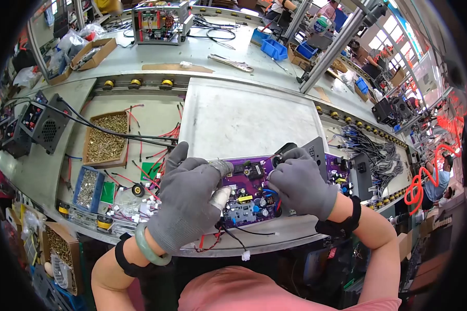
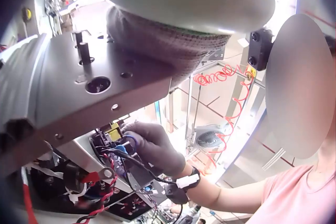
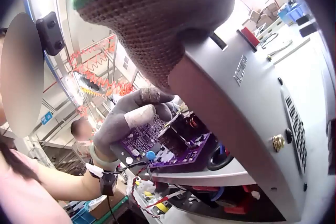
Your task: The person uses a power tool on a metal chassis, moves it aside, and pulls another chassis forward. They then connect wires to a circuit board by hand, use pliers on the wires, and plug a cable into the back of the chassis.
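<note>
With the purple circuit board (image 1: 239, 182) lying at the near edge of the pale work plate (image 1: 251, 114), I judge the step in hand to be seating or routing its wiring. My left hand (image 1: 187, 199), at the board's nine o'clock, grips that end with bent fingers and thumb. My right hand (image 1: 303, 184), toward three o'clock, has curled fingers beside the blue wires (image 1: 269, 192); I cannot tell what they pinch. The next move calls for steady support and a light pull. Components crowd the board; a white connector (image 1: 246, 255) dangles at six o'clock.
</note>
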`<state>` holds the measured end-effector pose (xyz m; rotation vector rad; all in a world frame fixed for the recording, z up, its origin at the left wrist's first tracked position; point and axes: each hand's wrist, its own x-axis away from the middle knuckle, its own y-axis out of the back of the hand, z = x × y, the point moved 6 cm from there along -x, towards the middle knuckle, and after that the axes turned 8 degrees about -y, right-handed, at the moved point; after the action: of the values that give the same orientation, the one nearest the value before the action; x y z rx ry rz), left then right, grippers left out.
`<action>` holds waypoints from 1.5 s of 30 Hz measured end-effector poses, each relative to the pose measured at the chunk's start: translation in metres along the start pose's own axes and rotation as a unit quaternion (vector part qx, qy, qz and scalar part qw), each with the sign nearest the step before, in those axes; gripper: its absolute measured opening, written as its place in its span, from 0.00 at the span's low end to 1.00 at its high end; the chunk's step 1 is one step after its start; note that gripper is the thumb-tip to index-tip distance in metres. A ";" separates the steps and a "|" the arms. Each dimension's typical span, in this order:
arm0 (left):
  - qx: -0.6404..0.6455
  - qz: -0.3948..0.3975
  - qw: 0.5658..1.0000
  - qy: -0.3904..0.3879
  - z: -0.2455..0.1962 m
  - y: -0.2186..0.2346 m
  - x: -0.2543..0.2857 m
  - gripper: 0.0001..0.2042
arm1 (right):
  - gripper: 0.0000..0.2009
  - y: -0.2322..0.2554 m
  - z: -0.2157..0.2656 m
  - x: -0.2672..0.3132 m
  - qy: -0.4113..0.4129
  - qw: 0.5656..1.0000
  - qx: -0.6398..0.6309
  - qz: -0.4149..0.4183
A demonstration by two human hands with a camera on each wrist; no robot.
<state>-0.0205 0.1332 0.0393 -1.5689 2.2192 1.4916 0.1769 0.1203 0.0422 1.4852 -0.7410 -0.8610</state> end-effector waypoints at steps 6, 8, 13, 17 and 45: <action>-0.018 0.003 1.000 -0.017 -0.002 0.004 -0.003 0.15 | 0.01 -0.007 0.007 -0.009 0.037 0.997 0.056 0.044; -0.013 -0.003 1.000 -0.024 0.000 0.004 -0.003 0.15 | 0.02 -0.009 0.009 -0.012 0.045 0.995 0.080 0.050; 0.067 -0.110 0.991 -0.033 0.002 0.009 -0.001 0.12 | 0.02 0.004 -0.005 -0.009 0.014 0.995 -0.093 -0.040; 0.073 -0.222 0.971 -0.055 -0.016 0.042 0.036 0.16 | 0.12 0.045 0.014 0.024 0.007 0.970 -0.145 -0.195; 0.311 0.001 0.911 0.269 -0.036 -0.060 0.175 0.12 | 0.11 -0.019 0.109 0.049 0.021 0.946 -0.300 -0.123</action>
<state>-0.0450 -0.0176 -0.0716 -1.8525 2.5654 0.2525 0.1090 0.0232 0.0161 1.0477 -0.2195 -1.1213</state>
